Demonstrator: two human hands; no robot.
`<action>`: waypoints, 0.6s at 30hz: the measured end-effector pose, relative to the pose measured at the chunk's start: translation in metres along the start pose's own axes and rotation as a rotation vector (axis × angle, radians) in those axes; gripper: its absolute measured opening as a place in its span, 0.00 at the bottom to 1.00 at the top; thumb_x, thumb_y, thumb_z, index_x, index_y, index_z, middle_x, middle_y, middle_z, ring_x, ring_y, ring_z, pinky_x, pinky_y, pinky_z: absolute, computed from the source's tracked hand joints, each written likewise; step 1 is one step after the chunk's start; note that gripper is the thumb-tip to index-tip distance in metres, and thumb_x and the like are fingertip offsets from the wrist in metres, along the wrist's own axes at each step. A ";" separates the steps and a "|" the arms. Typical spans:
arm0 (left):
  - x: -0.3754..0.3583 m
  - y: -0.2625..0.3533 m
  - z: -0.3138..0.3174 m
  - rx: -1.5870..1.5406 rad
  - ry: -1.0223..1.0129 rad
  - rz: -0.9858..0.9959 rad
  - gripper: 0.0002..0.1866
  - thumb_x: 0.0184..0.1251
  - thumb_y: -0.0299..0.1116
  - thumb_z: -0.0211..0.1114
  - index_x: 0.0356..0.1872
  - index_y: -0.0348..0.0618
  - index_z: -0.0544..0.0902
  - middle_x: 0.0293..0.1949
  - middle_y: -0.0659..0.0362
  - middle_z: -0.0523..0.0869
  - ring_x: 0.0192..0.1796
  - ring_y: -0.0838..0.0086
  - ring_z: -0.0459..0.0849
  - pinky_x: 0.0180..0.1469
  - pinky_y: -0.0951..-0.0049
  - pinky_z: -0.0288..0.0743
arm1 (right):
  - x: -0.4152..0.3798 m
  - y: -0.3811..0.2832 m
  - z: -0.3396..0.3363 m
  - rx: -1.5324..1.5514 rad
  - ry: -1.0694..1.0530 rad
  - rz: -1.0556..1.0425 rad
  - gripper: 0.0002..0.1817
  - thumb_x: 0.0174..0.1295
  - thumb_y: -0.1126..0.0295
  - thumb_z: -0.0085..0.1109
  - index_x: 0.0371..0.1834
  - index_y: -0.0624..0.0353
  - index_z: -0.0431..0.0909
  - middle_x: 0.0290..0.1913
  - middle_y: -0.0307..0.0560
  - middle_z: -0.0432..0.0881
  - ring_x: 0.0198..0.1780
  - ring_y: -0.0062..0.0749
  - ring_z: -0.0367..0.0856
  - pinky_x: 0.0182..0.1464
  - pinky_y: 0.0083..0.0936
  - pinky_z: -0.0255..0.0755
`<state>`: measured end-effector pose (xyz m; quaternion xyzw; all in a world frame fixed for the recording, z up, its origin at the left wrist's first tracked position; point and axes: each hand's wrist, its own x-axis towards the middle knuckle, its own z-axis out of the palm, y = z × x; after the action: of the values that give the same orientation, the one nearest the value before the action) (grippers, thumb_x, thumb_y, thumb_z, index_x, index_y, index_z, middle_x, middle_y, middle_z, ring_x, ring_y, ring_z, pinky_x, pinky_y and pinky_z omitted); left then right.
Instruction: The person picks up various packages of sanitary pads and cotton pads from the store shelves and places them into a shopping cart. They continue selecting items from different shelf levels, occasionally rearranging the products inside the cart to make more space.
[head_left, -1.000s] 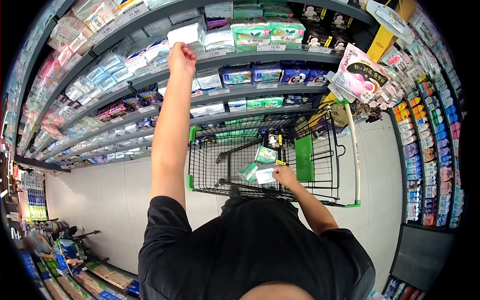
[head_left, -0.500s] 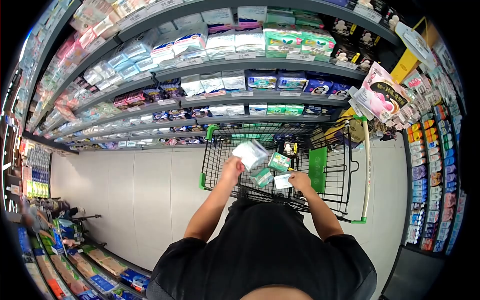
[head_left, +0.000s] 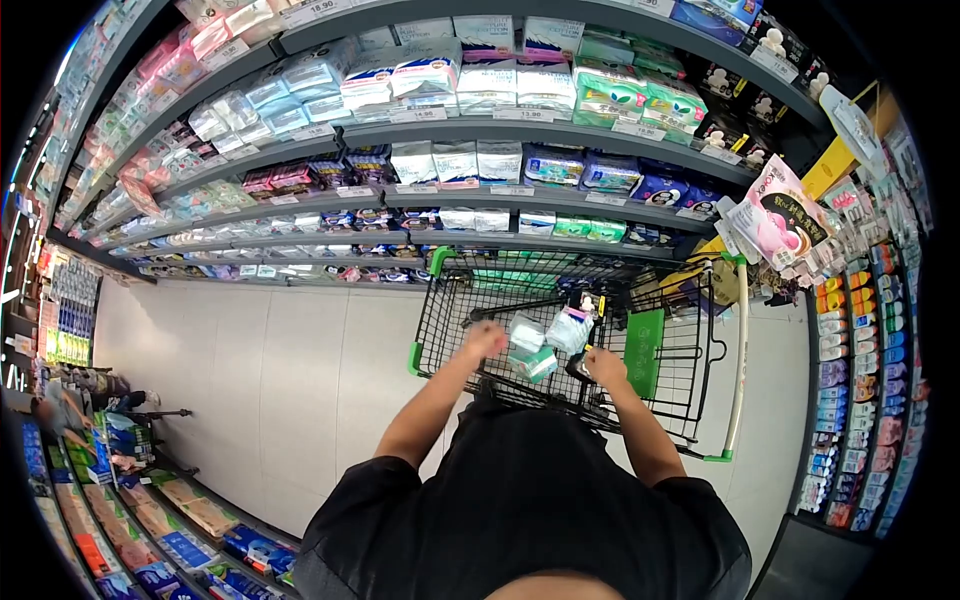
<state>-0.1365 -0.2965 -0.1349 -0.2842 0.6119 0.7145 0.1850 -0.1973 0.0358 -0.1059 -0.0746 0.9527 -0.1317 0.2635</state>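
Over the left part of the black wire shopping cart [head_left: 428, 318] is my left hand [head_left: 487, 341], slightly blurred, its fingers partly curled. A small white pack [head_left: 526, 334] lies just to its right; I see no pack clearly in that hand. My right hand [head_left: 604, 368] is closed at the edge of a small dark item [head_left: 578, 368] with a yellow spot, mostly covered by the fingers. Between the hands are a white-and-pink pack [head_left: 570, 331] and, nearer me, a green-and-white pack [head_left: 534, 365]. Behind them sits a black pack [head_left: 582, 304] with a yellow mark.
Shelves of soft packs [head_left: 485, 85] rise beyond the cart. A green panel [head_left: 644, 350] and the pale handle [head_left: 740, 360] are at the cart's right. A pink hanging pack [head_left: 780, 215] juts out at the upper right. Bottles [head_left: 865, 370] line the right shelf.
My left hand has let go of the white pack it held up, which lies among the others. My right hand has left its white pack and is at a dark item.
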 end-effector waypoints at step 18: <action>-0.004 0.437 -0.176 -0.675 0.186 0.567 0.09 0.71 0.38 0.66 0.38 0.45 0.78 0.28 0.64 0.80 0.30 0.77 0.79 0.32 0.76 0.75 | 0.014 -0.150 -0.043 0.585 -0.135 -0.331 0.12 0.63 0.64 0.60 0.41 0.62 0.84 0.34 0.44 0.87 0.37 0.27 0.85 0.41 0.25 0.76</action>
<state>-0.3695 -0.5484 0.1879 -0.2128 0.4125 0.8679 -0.1771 -0.2212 -0.1016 -0.0334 -0.1579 0.8298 -0.4353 0.3113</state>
